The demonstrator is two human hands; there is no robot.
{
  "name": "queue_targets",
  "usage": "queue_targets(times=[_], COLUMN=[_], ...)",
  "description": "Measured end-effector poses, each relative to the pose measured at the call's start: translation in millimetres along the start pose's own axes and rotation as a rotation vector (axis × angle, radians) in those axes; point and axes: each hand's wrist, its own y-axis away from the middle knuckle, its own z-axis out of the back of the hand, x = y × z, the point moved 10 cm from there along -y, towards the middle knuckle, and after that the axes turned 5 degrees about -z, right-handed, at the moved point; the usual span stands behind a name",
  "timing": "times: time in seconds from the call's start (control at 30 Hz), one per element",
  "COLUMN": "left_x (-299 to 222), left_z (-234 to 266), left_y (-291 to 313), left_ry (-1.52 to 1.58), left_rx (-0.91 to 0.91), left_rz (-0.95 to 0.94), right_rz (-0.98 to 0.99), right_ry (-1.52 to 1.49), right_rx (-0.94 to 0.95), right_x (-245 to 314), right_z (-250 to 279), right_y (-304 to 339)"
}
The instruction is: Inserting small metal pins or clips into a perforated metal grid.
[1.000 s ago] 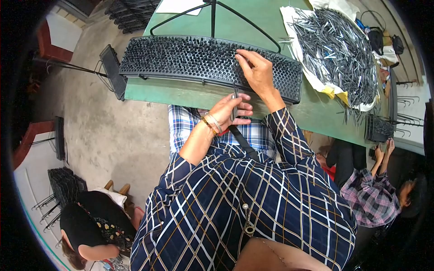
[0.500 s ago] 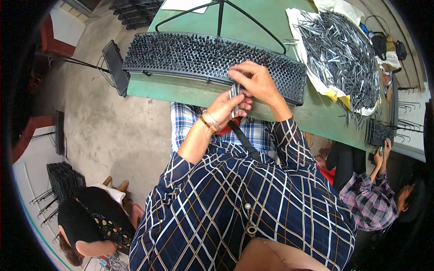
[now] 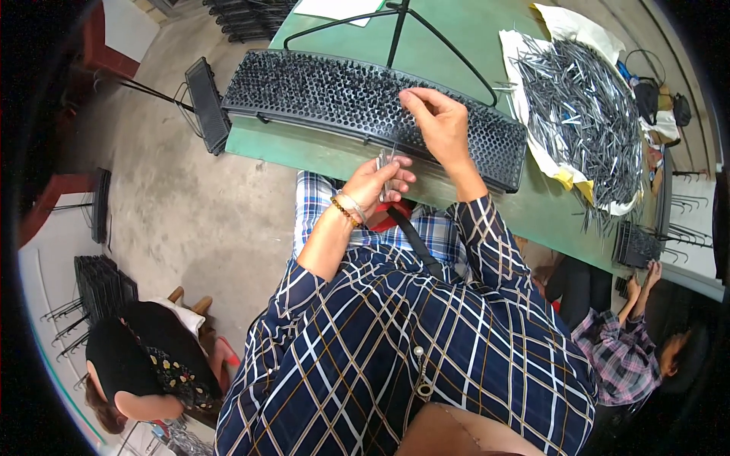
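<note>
Green table (image 3: 465, 34) spreads under and beyond a long black tray (image 3: 342, 95), which lies close to the table's near edge, crowded with small dark upright pieces, while open holes show toward its right end. Over the tray, right of its middle, the right hand (image 3: 445, 133) is narrow, thumb and forefinger drawn together; whether anything sits between them I cannot tell. Just off the tray's near side, the left hand (image 3: 372, 182) holds a few thin metal strips (image 3: 381, 162) under its thumb, its other fingers loosely spread. Behind the tray is a black rod frame (image 3: 396, 38), and past that a white sheet (image 3: 327, 7). To the tray's right, a white sack (image 3: 584, 32) lies open under a heap of shiny strips (image 3: 585, 121). Left of the tray, near its end, is a black panel (image 3: 204, 106). Well right of the tray, a co-worker (image 3: 616, 361) in plaid works at a smaller tray (image 3: 637, 243)
</note>
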Motion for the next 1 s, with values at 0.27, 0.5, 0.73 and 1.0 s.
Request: queue_targets(times=[0.27, 0.5, 0.73, 1.0], left_x=[-4.0, -3.5, -10.7, -15.9], left_z=[2.7, 7.5, 12.7, 15.3], left_y=[0.5, 1.1, 4.0, 6.3], left_ry=[0.053, 0.079, 0.096, 0.134], left_rx=[-0.040, -0.069, -0.061, -0.083], left_rz=[0.013, 0.001, -0.061, -0.078], right_rz=[0.330, 0.518, 0.638, 0.563], right_ry=[0.223, 0.519, 0.667, 0.624], right_rx=[-0.097, -0.127, -0.074, -0.083], right_x=[17.2, 24.6, 35.6, 35.1], right_z=[-15.9, -29.9, -39.9, -34.6], right_y=[-5.0, 7.8, 16.0, 17.7])
